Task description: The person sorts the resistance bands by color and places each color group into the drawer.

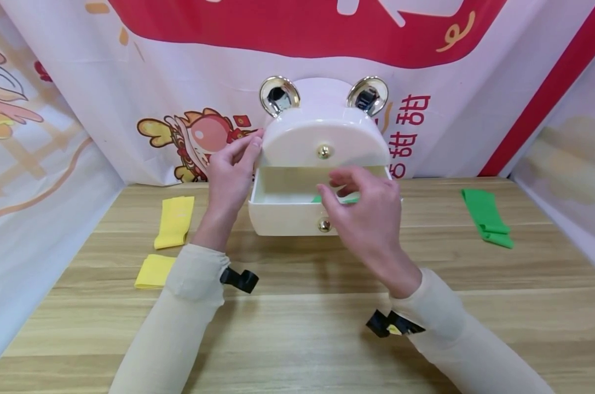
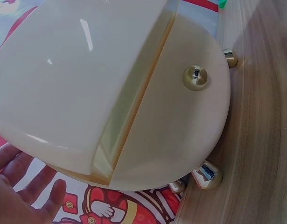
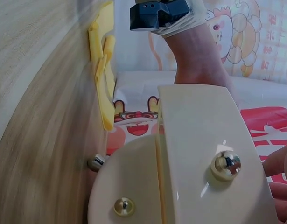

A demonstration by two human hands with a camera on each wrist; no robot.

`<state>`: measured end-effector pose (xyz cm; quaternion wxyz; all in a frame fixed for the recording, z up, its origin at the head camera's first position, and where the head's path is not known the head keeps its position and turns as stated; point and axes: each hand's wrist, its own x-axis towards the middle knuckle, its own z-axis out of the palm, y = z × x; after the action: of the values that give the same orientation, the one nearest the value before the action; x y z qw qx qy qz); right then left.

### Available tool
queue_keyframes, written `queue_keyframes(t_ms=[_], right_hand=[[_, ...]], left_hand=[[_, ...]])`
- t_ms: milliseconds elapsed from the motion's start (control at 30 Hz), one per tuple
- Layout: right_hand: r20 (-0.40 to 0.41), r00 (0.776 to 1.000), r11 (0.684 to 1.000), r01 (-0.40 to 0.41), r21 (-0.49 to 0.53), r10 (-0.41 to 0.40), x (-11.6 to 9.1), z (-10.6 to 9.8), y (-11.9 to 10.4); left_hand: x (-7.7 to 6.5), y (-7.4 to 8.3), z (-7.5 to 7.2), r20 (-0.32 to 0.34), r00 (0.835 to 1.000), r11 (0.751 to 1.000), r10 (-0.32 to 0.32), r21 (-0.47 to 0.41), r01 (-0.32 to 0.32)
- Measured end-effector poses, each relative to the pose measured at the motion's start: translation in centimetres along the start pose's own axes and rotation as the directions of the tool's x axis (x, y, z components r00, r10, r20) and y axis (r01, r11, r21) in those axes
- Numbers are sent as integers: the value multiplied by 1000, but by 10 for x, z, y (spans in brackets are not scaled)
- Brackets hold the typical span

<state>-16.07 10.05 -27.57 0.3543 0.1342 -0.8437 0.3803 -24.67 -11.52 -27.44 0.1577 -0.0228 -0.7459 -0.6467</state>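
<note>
Drawer box (image 1: pixel 297 137), cream-white, stands upright on the far middle of the wood table (image 1: pixel 297 339), middle drawer (image 1: pixel 282 220) pulled toward the near side. Reads as glossy hard plastic: likely stiff, fairly light, slick, could skid or tip if tugged with the drawer out. Best hold: steady the shell by its sides, pull by the round gold knob (image 1: pixel 324 225); keep off the mirror-finish gold ears (image 1: pixel 279 97), they look easy to scratch or snap. Rounded lower front (image 2: pixel 180 126) is flush and sits above gold feet (image 2: pixel 206 175). Left hand (image 1: pixel 230 175) is at the shell's left side, fingers loosely bent and apart, not wrapped round anything; can't tell how firmly it bears. Right hand (image 1: pixel 368 202) is over the drawer's right half, thumb and fingers apart, nothing visible between them. Under it a bit of green material (image 1: pixel 317 199) shows inside; looks soft and thin, best pinched by an edge. Outward: two yellow strips (image 1: pixel 174 221) on the table's left, green strip (image 1: pixel 489 219) on the right, all limp-looking. No brand or label visible on the box. Backdrop (image 1: pixel 100 65) has red characters (image 1: pixel 412 109) right of the box: repeated 甜 legible, lowest partly hidden. Large white strokes on the red panel are cut off, unreadable.
</note>
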Motion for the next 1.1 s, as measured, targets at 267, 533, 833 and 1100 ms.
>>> queue_keyframes(t_ms=[267, 533, 833, 1100], right_hand=[[-68, 995, 993, 82, 82, -77, 7, -25, 18], [-122, 992, 988, 36, 152, -17, 18, -69, 54], [-99, 984, 974, -130, 184, 150, 19, -126, 118], [47, 965, 905, -259, 338, 259, 14, -166, 175]], left_hand=[[0, 0, 0, -10, 1000, 1000, 1, -7, -1], [0, 0, 0, -5, 1000, 1000, 0, -6, 0], [1, 0, 1, 0, 1000, 1000, -1, -2, 1], [1, -1, 1, -10, 1000, 1000, -5, 1, 5]])
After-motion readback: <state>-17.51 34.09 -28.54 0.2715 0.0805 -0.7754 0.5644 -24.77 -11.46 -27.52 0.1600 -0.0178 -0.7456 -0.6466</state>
